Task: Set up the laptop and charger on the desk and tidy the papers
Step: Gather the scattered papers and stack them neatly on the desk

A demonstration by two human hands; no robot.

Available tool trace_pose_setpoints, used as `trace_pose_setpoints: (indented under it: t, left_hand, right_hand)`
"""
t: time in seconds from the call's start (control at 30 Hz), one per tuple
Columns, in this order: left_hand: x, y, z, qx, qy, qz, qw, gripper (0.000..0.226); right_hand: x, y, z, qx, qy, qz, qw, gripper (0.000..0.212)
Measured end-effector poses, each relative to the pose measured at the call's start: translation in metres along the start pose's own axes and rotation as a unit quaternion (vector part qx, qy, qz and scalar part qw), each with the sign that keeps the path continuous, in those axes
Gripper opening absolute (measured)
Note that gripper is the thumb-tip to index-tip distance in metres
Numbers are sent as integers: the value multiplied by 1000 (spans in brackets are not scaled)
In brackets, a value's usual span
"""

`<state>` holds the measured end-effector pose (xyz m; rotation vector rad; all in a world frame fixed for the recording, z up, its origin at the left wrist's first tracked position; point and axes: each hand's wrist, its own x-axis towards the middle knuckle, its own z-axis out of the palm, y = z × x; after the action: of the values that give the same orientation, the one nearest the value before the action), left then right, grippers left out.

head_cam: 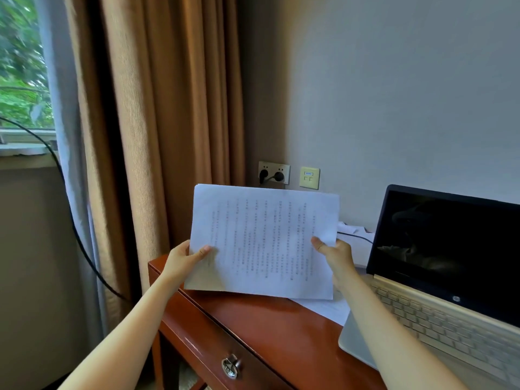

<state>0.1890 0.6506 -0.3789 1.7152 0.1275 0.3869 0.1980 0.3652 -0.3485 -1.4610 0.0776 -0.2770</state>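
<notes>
Left hand (184,258): grip pinches left edge of white printed paper sheaf (264,237).
Sheaf: between both grips, raised over red-brown wooden desk (253,322), probably for squaring.
Right hand (336,254): grip pinches right edge.
Open silver laptop (439,277): on desk, right of right grip.

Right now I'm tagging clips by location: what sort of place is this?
Likely a hotel room or home study: a wooden desk with an open laptop, brown curtains by a window, wall sockets.
</notes>
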Motion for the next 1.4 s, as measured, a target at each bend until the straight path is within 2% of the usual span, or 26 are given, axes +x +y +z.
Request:
trace_pose_setpoints:
  t: [0.1,0.27,0.43,0.5,0.57,0.6,0.63,0.67,0.73,0.8,0.87,0.93,1.07,1.17,1.33,1.4]
  left_hand:
    - [-2,-12,-4,26,26,-8,999,23]
    - [1,-23,-1,34,96,-70,992,48]
    - [3,-29,13,167,67,-66,981,55]
    - [0,-29,21,275,53,-59,958,57]
    - [-8,-24,30,433,68,-44,898,60]
    - [-13,-20,35,485,71,-13,872,62]
    - [-17,-16,41,503,53,26,862,64]
    - [-22,-12,48,487,8,61,871,62]
    - [-37,2,64,411,-129,85,899,59]
    - [-57,16,85,383,-231,75,891,66]
    - [-72,25,108,390,-278,62,876,76]
    - [-81,28,126,397,-280,55,872,73]
    - [-80,27,145,426,-274,81,858,45]
    - [-82,24,154,499,-268,105,817,44]
    - [-85,28,164,589,-216,147,765,44]
    - [-81,31,163,594,-215,137,764,36]
  right_hand:
    - [-2,5,2,14,15,38,999,32]
    - [-5,30,11,-22,58,126,990,35]
    - [-7,55,16,-38,70,198,977,34]
    - [-9,59,19,-19,70,219,973,31]
    - [-10,62,23,-7,72,236,969,29]
    - [-9,64,25,-2,72,241,968,28]
    - [-9,64,26,0,71,245,967,25]
    - [-8,65,27,2,66,251,966,20]
    - [-11,59,28,3,53,256,965,12]
    - [-11,57,28,5,34,240,970,21]
    - [-15,56,27,42,17,230,972,31]
    - [-18,55,25,73,8,242,967,33]
    - [-21,49,11,101,-52,277,954,20]
    - [-23,45,7,80,-72,286,952,17]
    - [-24,39,5,47,-111,246,962,21]
    - [-25,34,0,-8,-138,225,964,18]
